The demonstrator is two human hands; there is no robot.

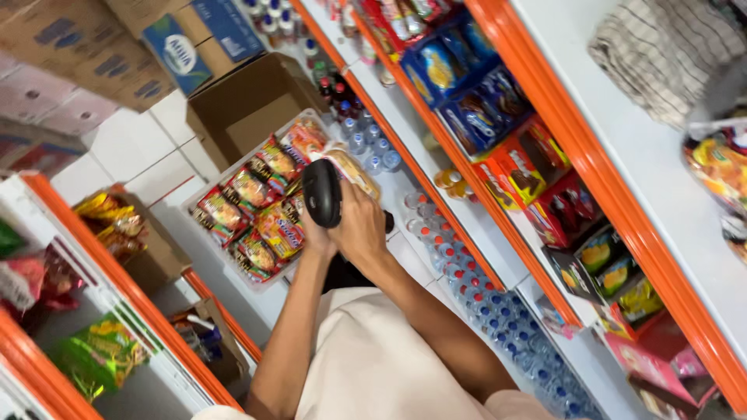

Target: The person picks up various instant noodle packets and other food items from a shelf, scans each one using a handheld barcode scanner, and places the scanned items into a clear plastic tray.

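Note:
Both my arms reach forward into a shop aisle. My left hand grips the handle of a black handheld scanner, whose head rises above the fingers. My right hand sits right beside it, closed on a snack packet with an orange and cream wrapper. The scanner's head is close against the packet. Just beyond both hands, a shrink-wrapped tray of similar red and yellow snack packets lies on the white tiled floor.
An open cardboard box stands behind the tray, with stacked cartons further back. Orange-edged shelves on the right hold small water bottles, blue biscuit packs and red boxes. A left shelf carries bagged snacks.

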